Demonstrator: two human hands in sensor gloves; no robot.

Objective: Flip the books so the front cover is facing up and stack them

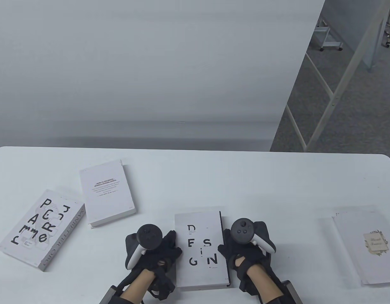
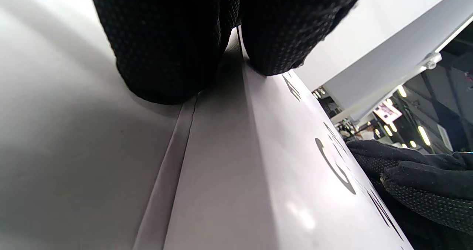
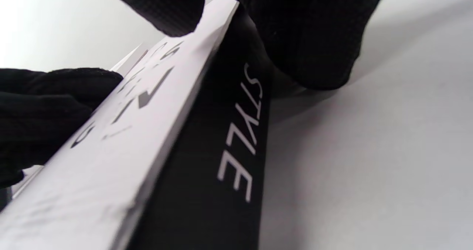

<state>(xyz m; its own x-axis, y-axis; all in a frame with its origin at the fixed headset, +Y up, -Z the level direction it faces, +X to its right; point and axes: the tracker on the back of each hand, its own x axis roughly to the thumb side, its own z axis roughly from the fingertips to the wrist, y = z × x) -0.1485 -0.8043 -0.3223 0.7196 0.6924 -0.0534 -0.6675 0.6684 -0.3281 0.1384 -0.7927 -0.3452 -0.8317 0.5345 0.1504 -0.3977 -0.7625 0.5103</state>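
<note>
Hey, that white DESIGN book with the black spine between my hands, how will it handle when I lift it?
The white DESIGN book with the black spine looks thick and flat-edged, so probably stiff, not floppy, and fairly heavy for its size. Its cover shows a sheen in the left wrist view, so it may be a little slippery. With the left hand and right hand on opposite edges, the grip looks balanced.

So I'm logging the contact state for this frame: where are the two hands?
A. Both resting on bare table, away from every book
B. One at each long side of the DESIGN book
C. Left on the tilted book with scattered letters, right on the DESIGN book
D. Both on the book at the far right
B: the left hand and right hand flank the DESIGN book, gloved fingers against its edges.
</note>
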